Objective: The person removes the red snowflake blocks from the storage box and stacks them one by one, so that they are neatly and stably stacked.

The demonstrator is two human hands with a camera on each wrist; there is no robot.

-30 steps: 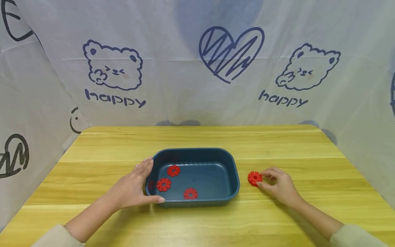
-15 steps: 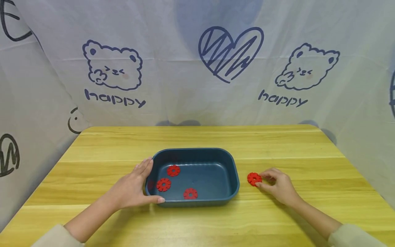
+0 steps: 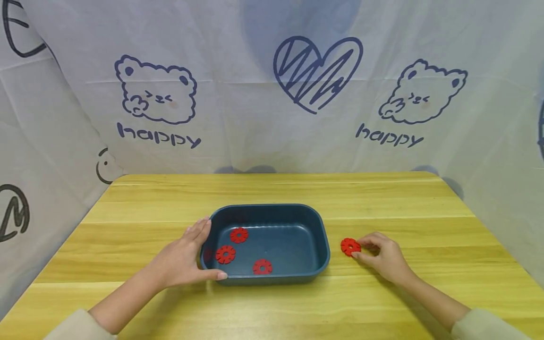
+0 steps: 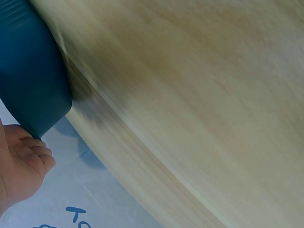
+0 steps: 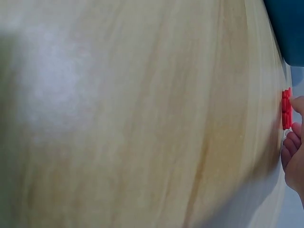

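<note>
Red notched disc [image 3: 345, 247] at three o'clock, seen in the head view from the middle of the dark blue tub [image 3: 293, 250], lies outside the tub, just beside its end wall and apart from it, on the wooden table [image 3: 280, 311]. The right hand [image 3: 384, 257], a little past three o'clock and beyond the disc, pinches the edge of that disc between thumb and fingertips. The right wrist view shows its red edge in layers at the table surface, though how many pieces make it up cannot be told. The left hand [image 3: 187, 259] lies between eight and nine o'clock, touching the tub, its fingers stretched along the end and its thumb reaching over the near rim; it is spread rather than clenched. Inside the tub, three more red discs lie on the floor: one disc towards ten o'clock [image 3: 235, 235], a second between eight and nine [image 3: 220, 255], and a third at six, close to the near wall [image 3: 257, 268]. Pale sleeves [image 3: 488, 326] cover the forearms' lower ends at four and eight o'clock. Behind the table hangs a white cloth [image 3: 255, 123], with a drawn heart [image 3: 318, 73] just past twelve and two bear faces, one between ten and eleven [image 3: 157, 89], the other between one and two [image 3: 422, 92], each above the word "happy".
</note>
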